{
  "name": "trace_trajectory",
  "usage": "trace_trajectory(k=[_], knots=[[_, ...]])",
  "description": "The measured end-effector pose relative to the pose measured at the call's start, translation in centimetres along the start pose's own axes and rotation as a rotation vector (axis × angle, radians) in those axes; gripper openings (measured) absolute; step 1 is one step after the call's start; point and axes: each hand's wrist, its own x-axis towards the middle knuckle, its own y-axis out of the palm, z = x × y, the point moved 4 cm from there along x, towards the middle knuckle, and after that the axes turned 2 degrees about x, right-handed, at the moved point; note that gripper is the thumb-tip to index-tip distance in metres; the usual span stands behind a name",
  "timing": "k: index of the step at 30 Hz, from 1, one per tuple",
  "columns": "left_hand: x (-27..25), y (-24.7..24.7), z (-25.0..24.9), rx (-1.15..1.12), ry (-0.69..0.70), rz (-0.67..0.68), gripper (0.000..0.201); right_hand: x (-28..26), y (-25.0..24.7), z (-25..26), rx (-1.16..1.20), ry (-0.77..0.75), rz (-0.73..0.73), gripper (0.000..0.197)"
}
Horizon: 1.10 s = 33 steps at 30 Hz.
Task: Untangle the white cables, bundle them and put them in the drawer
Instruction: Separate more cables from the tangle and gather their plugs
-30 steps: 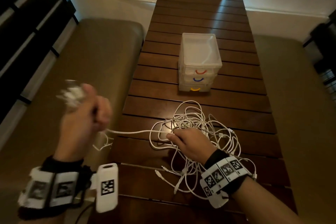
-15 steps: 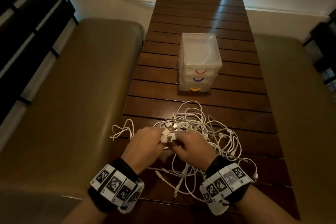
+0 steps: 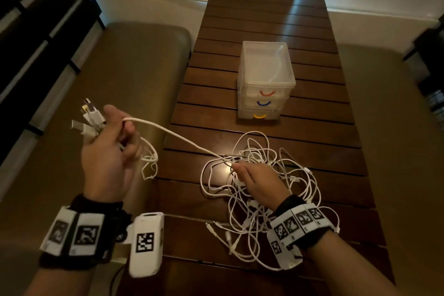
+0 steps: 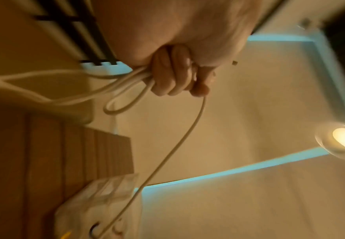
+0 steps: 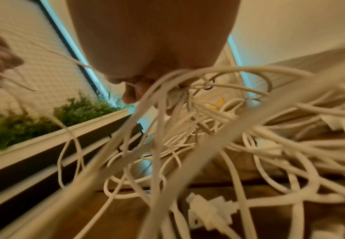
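Note:
A tangle of white cables [image 3: 276,175] lies on the dark slatted wooden table [image 3: 264,14]. My left hand [image 3: 113,134] is raised off the table's left edge and grips several cable ends, with USB plugs [image 3: 90,115] sticking out above the fist. One cable runs taut from it to the pile. In the left wrist view its fingers [image 4: 173,77] curl round cable strands [image 4: 126,84]. My right hand [image 3: 252,180] rests on the pile, fingers curled into the cables [image 5: 208,137]. The clear three-drawer box [image 3: 264,74] stands beyond with all drawers closed.
Brown cushioned benches flank the table on the left [image 3: 125,67] and right [image 3: 396,139]. A dark slatted shelf [image 3: 36,31] runs along the far left. A planter with green plants [image 5: 44,116] shows in the right wrist view.
My left hand has left the pile and pulled up and to the left with the cable ends, drawing one cable taut. The right hand stays on the tangle.

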Motion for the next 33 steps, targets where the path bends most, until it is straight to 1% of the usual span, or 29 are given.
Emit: trace_trajectory(k=[1,2,4,5,6,8,9,10,11,13,14,15,16,17,18,19,20,21,22,23,25,26,27,30,32,33], knots=[[0.4,-0.5,0.6,0.031,-0.031,0.009,0.034,-0.1,0.1,0.0,-0.031,0.018,0.009,0.040],[0.5,-1.0,1.5,0.214,-0.026,0.015,0.036,-0.1,0.3,0.0,-0.053,0.032,0.018,0.039],[0.4,-1.6,3.5,0.849,0.036,0.065,0.030,-0.1,0.6,0.1,-0.103,0.047,0.030,0.039],[0.1,-1.7,4.4,1.112,0.086,0.093,0.028,-0.1,0.7,0.2,-0.140,0.048,0.034,0.039],[-0.2,-1.7,5.1,1.257,0.134,0.109,0.033,-0.1,0.8,0.2,-0.171,0.049,0.039,0.041],[-1.0,-1.5,6.1,1.239,0.169,0.089,0.047,-0.1,0.9,-0.1,-0.212,0.061,0.048,0.047],[-1.5,-1.4,6.3,1.204,0.183,0.065,0.052,0.0,1.0,-0.2,-0.229,0.074,0.051,0.050],[-2.2,-0.9,6.3,1.186,0.230,0.059,0.054,0.0,1.1,-0.2,-0.245,0.087,0.051,0.052],[-2.9,-0.2,6.4,1.181,0.300,0.094,0.054,0.1,1.2,-0.2,-0.264,0.095,0.050,0.052],[-4.4,1.2,6.6,1.119,0.449,0.252,0.055,0.3,1.4,-0.1,-0.302,0.089,0.056,0.051],[-4.9,1.6,7.1,1.080,0.458,0.353,0.055,0.4,1.5,0.1,-0.300,0.067,0.059,0.049],[-5.1,2.1,7.7,1.057,0.426,0.461,0.057,0.4,1.6,0.4,-0.279,0.029,0.056,0.047],[-5.2,2.5,8.5,1.056,0.361,0.555,0.060,0.3,1.6,0.7,-0.245,-0.022,0.043,0.043],[-5.3,2.8,9.4,1.090,0.287,0.640,0.063,0.1,1.6,1.1,-0.200,-0.075,0.019,0.038],[-5.4,3.1,10.2,1.154,0.241,0.708,0.062,-0.1,1.5,1.5,-0.156,-0.124,-0.014,0.031],[-5.4,3.3,10.9,1.219,0.225,0.760,0.056,-0.3,1.4,1.8,-0.125,-0.163,-0.039,0.023],[-5.4,3.3,11.4,1.268,0.219,0.794,0.046,-0.6,1.3,1.8,-0.112,-0.186,-0.046,0.019],[-5.4,3.2,11.7,1.294,0.198,0.813,0.037,-0.8,1.3,1.8,-0.112,-0.190,-0.040,0.021],[-5.4,3.0,11.7,1.285,0.180,0.815,0.031,-0.9,1.3,1.8,-0.117,-0.182,-0.030,0.024],[-5.5,2.8,11.5,1.251,0.170,0.802,0.030,-1.2,1.2,1.8,-0.119,-0.169,-0.019,0.026],[-5.3,2.5,10.3,1.100,0.141,0.711,0.038,-1.4,1.0,1.5,-0.099,-0.143,-0.002,0.041],[-5.1,2.4,9.4,0.974,0.123,0.639,0.039,-1.4,0.9,1.3,-0.065,-0.121,0.005,0.047],[-4.7,2.3,8.4,0.844,0.109,0.551,0.038,-1.5,0.8,0.9,-0.027,-0.096,0.005,0.048],[-2.9,1.1,6.3,0.497,-0.007,0.255,0.036,-1.6,0.5,-0.1,0.072,-0.030,-0.043,0.043],[-2.2,1.0,5.5,0.349,-0.066,0.152,0.036,-1.5,0.6,0.2,0.098,-0.029,-0.061,0.041],[-2.1,0.9,5.0,0.280,-0.078,0.107,0.032,-1.3,0.7,0.6,0.098,-0.045,-0.056,0.042]])
